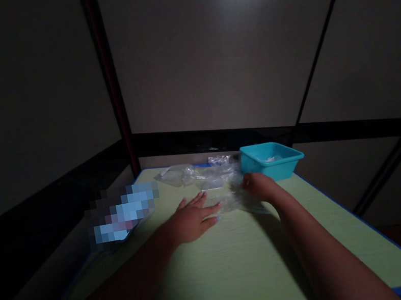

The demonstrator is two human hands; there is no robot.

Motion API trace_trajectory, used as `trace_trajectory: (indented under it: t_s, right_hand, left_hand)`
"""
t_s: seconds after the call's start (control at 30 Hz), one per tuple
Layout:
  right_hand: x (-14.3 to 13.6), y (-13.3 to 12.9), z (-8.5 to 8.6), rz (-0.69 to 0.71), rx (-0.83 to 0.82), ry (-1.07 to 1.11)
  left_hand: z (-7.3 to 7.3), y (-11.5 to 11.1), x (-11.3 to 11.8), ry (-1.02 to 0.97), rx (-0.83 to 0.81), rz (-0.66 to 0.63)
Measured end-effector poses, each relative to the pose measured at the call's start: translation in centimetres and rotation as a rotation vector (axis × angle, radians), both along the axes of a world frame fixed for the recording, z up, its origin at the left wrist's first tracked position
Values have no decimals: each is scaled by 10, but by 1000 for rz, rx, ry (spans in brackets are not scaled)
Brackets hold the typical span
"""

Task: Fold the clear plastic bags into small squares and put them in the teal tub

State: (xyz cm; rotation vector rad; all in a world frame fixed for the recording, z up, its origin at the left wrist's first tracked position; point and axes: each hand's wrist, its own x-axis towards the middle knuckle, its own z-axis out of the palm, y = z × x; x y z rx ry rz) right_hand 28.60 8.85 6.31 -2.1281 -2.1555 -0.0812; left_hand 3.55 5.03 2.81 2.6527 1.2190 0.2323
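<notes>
My left hand point(193, 219) lies palm down with its fingers spread, the fingertips at the left end of a clear plastic bag point(229, 202). Over the right part of that bag is my right hand point(257, 186), its fingers curled together at the plastic; what they pinch is too small to make out. Behind both hands, more crumpled clear plastic point(208, 173) stretches across the far part of the table. A turquoise basket point(285, 170) stands just beyond my right hand, with something pale inside.
The light green table point(229, 269) has a blue edge. At its left side lies a blurred-out light blue object point(129, 211). Dark-banded grey wall panels point(201, 67) rise behind the table and on the left.
</notes>
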Motion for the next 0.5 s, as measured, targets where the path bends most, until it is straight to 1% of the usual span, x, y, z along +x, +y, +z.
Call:
trace_trajectory:
  t_s: [0.17,0.23,0.33,0.5]
  right_hand:
    - [-3,0,-6,109,97,33]
    - [-2,2,-10,143,106,52]
    - [0,4,-12,142,74,38]
    - [1,3,-11,121,22,12]
  left_hand:
    - [-2,2,-1,-8,-8,-11]
    - [-3,3,-1,-15,-15,-12]
    - [-3,4,-2,-19,-25,-11]
    - [-3,3,-2,-8,-24,-9]
